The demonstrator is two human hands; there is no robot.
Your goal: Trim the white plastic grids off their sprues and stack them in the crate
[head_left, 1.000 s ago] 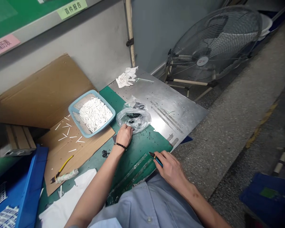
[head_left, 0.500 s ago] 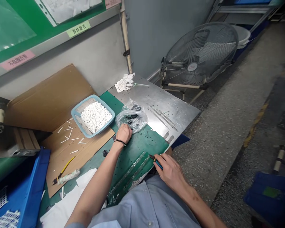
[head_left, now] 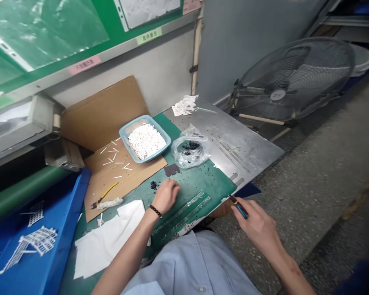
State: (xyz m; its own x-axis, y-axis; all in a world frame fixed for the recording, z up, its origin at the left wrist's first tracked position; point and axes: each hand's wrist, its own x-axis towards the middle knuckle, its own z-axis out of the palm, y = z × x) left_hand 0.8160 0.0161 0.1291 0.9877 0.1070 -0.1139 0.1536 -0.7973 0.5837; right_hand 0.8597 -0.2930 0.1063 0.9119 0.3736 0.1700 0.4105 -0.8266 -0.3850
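My left hand (head_left: pixel 167 194) rests on the green mat (head_left: pixel 199 186), fingers curled under and hidden, just right of a small pile of black bits (head_left: pixel 154 185). A clear plastic bag (head_left: pixel 190 150) with black parts lies farther back on the mat. My right hand (head_left: pixel 258 223) hovers off the table's front right corner, closed on blue-handled cutting pliers (head_left: pixel 238 206) whose tip points toward the mat. A light blue tray (head_left: pixel 126 135) full of white sticks sits on cardboard (head_left: pixel 110 119) behind my left hand.
A second pair of yellow-handled pliers (head_left: pixel 106 193) and a white roll lie on the cardboard. White paper (head_left: pixel 104 241) covers the near left. A blue bin (head_left: pixel 33 246) stands at left, a floor fan (head_left: pixel 292 82) at right, white gloves (head_left: pixel 184 105) on the metal sheet (head_left: pixel 242 139).
My left hand has left the plastic bag and drawn back toward me onto the mat. My right hand with the pliers has slid off past the table's edge. The camera view swung left.
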